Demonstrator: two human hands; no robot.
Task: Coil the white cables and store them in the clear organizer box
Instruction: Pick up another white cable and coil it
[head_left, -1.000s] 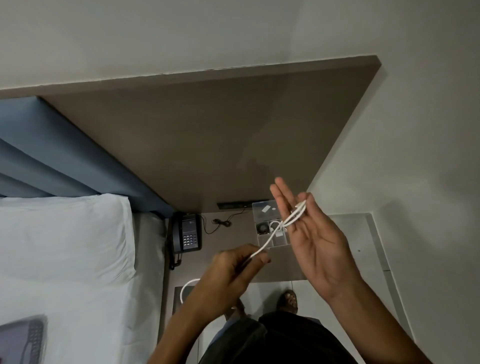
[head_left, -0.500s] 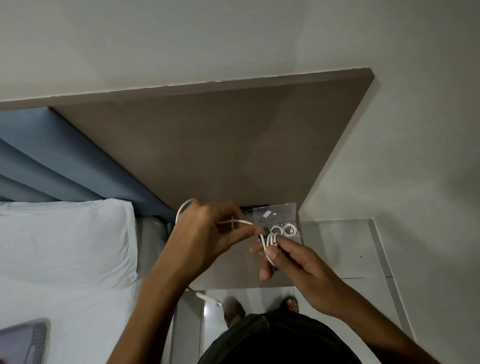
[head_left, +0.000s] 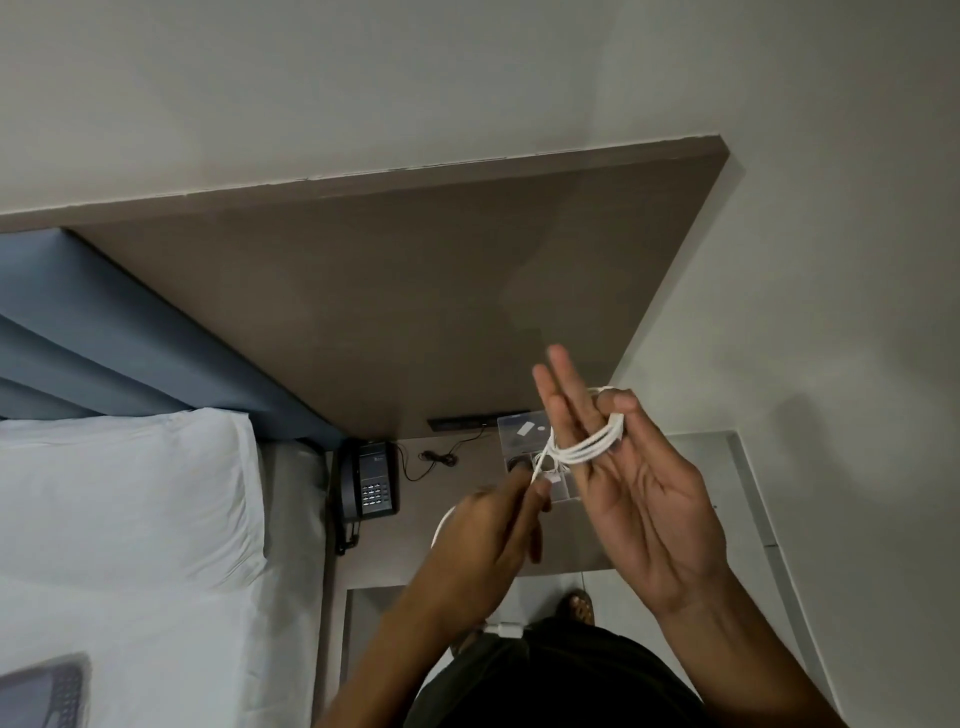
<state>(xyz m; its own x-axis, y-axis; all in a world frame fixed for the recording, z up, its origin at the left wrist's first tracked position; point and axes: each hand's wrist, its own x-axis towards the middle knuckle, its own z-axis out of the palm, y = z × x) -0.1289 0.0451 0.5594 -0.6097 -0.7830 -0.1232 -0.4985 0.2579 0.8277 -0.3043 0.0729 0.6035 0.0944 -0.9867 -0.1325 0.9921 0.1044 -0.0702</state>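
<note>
A white cable (head_left: 587, 449) is wound in several loops around the fingers of my right hand (head_left: 639, 499), which is raised with fingers straight and the thumb pressing the loops. My left hand (head_left: 488, 540) sits lower left and pinches the cable's free strand, which runs taut up to the loops. The cable's tail curves behind my left hand, and its plug end (head_left: 506, 630) hangs near my waist. The clear organizer box (head_left: 522, 434) lies open on the brown nightstand (head_left: 447, 530), mostly hidden behind my hands; coiled cables show in its compartments.
A black desk phone (head_left: 371, 486) stands at the nightstand's left, with a thin black cord (head_left: 439, 456) beside it. A bed with a white pillow (head_left: 130, 488) fills the left. A brown headboard panel (head_left: 389, 301) rises behind. White wall and floor lie to the right.
My right hand has risen and opened its fingers, with more loops around them. My left hand dropped from beside the box to lower left, pulling the strand taut.
</note>
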